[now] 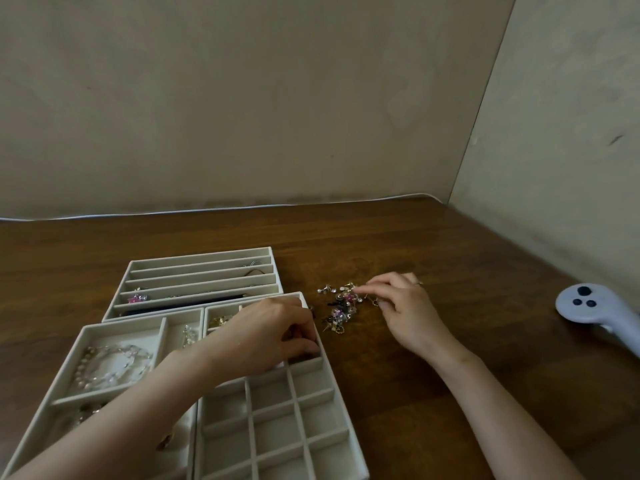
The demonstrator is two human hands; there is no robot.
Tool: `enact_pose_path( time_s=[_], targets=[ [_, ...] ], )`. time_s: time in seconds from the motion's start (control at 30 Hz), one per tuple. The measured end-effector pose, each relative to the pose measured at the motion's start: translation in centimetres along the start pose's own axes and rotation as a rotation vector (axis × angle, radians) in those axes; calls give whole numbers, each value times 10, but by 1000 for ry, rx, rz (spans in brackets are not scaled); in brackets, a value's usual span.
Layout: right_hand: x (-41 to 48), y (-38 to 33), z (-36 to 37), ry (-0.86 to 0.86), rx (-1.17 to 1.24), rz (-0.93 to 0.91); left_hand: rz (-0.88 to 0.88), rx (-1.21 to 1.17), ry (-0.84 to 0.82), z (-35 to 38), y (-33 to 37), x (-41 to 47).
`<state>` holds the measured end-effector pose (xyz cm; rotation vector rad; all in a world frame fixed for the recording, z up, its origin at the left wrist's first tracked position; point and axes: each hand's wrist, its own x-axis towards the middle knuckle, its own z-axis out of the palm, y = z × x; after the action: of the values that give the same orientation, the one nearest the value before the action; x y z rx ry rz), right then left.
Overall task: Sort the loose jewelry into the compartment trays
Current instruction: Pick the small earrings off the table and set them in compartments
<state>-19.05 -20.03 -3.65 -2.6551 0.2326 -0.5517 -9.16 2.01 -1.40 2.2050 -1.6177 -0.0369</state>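
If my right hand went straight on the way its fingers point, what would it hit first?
Probably the loose jewelry pile: the right hand points left and away, and its fingers seem to be at the pile's right edge, though depth is unclear.

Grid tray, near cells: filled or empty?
Empty: near cells of the grid tray show only bare lining. Cells under the left hand are hidden; cannot tell.

A single wide-angle camera sits on the person's head, facing forward and down across the wooden table (433,244). It is close: the forearms (512,414) run in from the bottom edge, the compartment trays (296,400) and jewelry pile (341,306) lie just below, the wall (242,98) rises behind.
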Motion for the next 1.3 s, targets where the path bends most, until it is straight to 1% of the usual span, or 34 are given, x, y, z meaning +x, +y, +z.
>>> enact_pose_path(
  time_s=[0.07,0.1,0.23,0.43,0.57,0.67,0.8,0.87,0.9,0.93,0.97,1.03,1.07,1.13,1.17,1.3],
  targets=[
    [0,-1,4,-39,-27,-16,4,-3,-2,0,0,0],
    [0,-2,4,-25,-15,-14,7,-3,-2,0,-1,0],
    [2,-4,2,109,45,15,12,5,-4,0,-1,-1],
    [6,-14,13,52,-19,-4,22,26,5,2,-3,0],
    [8,-14,13,61,-25,28,19,20,40,4,-2,0],
    [9,-14,12,83,-24,41,6,-30,63,2,-2,0],
    [9,-11,13,105,-97,12,-48,-72,151,-3,-2,0],
    [10,-12,12,146,-106,-2,-66,-68,198,-4,0,0],
    [9,-13,11,187,-40,-6,-76,-69,220,-4,1,0],
    [8,-18,8,221,99,-3,-92,-77,242,-5,3,0],
    [5,-26,4,222,291,2,-110,-98,267,-5,5,0],
    [-2,-45,-4,107,642,-26,-127,-184,305,-5,10,1],
    [-5,-54,-6,25,719,-56,-128,-234,310,-5,13,0],
    [-9,-65,-3,-108,747,-113,-133,-297,293,-5,18,0],
    [-9,-66,-1,-138,750,-119,-133,-301,278,-4,20,0],
    [-8,-64,2,-162,806,-108,-155,-312,237,-3,22,0]
  ],
)
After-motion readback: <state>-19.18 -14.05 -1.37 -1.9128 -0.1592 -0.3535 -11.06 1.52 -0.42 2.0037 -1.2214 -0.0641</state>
